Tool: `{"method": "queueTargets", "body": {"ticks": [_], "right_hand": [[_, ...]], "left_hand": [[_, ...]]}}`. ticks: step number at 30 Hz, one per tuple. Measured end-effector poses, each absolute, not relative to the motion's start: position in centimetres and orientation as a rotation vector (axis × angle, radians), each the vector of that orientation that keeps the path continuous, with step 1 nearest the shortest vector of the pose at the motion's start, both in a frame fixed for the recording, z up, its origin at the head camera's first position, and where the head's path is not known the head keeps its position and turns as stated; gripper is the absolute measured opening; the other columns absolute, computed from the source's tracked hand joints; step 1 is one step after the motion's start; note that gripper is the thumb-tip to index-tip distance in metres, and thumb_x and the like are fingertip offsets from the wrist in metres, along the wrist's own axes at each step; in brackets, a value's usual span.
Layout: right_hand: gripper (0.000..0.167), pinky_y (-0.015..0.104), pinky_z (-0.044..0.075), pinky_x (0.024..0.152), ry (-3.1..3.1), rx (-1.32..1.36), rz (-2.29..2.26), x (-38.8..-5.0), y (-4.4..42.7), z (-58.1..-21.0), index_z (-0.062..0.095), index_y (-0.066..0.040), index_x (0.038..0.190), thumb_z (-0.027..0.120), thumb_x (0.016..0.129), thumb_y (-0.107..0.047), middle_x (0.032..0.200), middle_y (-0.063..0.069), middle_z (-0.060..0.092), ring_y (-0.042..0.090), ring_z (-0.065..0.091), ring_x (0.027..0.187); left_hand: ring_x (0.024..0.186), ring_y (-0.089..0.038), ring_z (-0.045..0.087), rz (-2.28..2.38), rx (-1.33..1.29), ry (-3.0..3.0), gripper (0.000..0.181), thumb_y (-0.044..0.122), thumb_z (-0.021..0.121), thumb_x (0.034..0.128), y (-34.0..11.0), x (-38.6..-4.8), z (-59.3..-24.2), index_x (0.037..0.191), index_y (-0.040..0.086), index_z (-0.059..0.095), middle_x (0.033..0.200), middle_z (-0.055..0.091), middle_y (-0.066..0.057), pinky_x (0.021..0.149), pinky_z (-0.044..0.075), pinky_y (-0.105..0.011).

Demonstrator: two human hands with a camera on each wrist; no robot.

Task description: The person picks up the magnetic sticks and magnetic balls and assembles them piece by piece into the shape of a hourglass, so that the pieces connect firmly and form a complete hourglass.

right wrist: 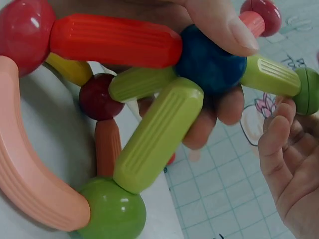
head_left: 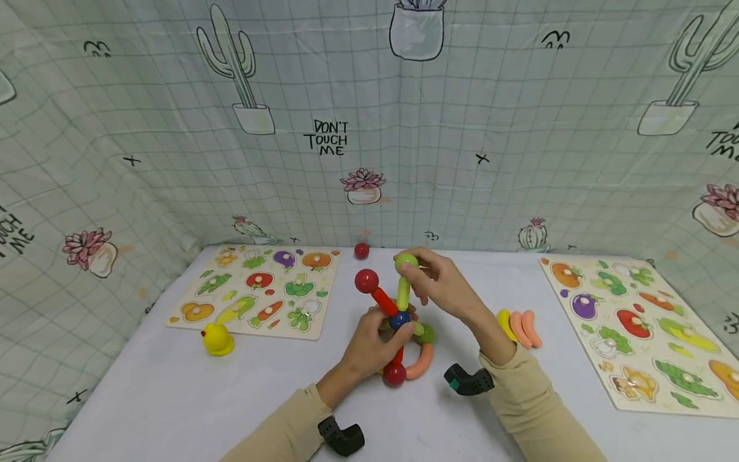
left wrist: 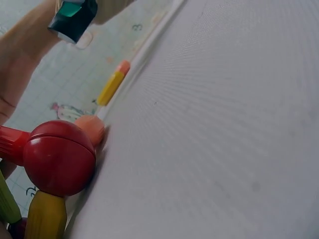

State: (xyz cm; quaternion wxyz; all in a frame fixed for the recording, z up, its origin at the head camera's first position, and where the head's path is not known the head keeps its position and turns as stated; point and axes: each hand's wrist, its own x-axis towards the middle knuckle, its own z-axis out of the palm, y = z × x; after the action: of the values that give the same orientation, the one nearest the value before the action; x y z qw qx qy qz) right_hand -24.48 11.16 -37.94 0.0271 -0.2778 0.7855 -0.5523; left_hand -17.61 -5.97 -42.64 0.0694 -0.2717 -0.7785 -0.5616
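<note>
A toy of ball-and-stick building pieces stands on the table, its blue ball point(right wrist: 207, 62) joining several red and green sticks. My left hand point(head_left: 369, 343) grips the toy at this blue ball, thumb across the front. At the top, my right hand point(head_left: 441, 282) pinches a light green ball point(head_left: 407, 262), which touches the end of an upright green stick point(head_left: 403, 294). A red stick point(head_left: 383, 301) slants up left to a red ball point(head_left: 366, 281). Lower down, a curved pink stick point(right wrist: 35, 169) links a red ball point(left wrist: 60, 158) and a green ball point(right wrist: 112, 209).
Loose curved yellow and pink sticks point(head_left: 522, 328) lie right of the right forearm. A yellow toy duck point(head_left: 217, 340) sits at left, beside a vegetable puzzle board point(head_left: 196, 298). Another puzzle board point(head_left: 600, 359) lies at right. One red ball point(head_left: 361, 251) rests near the back edge.
</note>
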Motion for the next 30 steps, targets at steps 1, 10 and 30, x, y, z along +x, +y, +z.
{"method": "queueTargets", "body": {"ticks": [1,10,30], "right_hand": [[0.028,0.031,0.048,0.050,2.426,-0.866,-1.700,-24.5,11.3,-37.9,0.058,-0.011,0.119,0.046,0.099,-0.027,0.079,0.017,0.053,0.022,0.050,0.056],[0.046,0.029,0.052,0.068,2.460,-0.794,-1.682,-24.8,14.3,-38.0,0.055,-0.004,0.120,0.026,0.104,-0.035,0.086,0.014,0.055,0.025,0.055,0.076],[0.033,0.041,0.048,0.088,2.824,-0.902,-0.958,-22.8,25.3,-41.3,0.062,-0.011,0.108,0.051,0.085,0.009,0.106,0.004,0.064,0.022,0.058,0.099]], "left_hand": [[0.097,-0.023,0.062,-1.711,-0.816,-2.342,0.026,0.009,0.060,0.0908,-5.9,-17.7,-42.7,0.114,-0.002,0.057,0.104,0.068,-0.016,0.087,0.050,-0.026],[0.102,-0.026,0.063,-1.788,-0.819,-2.357,0.028,0.010,0.059,0.0914,-5.7,-17.9,-42.8,0.116,-0.003,0.056,0.107,0.067,-0.017,0.093,0.049,-0.027],[0.104,-0.019,0.062,-1.847,-0.830,-2.317,0.026,0.014,0.059,0.0923,-4.3,-21.3,-45.6,0.116,0.005,0.057,0.108,0.068,-0.009,0.098,0.046,-0.029]]}}
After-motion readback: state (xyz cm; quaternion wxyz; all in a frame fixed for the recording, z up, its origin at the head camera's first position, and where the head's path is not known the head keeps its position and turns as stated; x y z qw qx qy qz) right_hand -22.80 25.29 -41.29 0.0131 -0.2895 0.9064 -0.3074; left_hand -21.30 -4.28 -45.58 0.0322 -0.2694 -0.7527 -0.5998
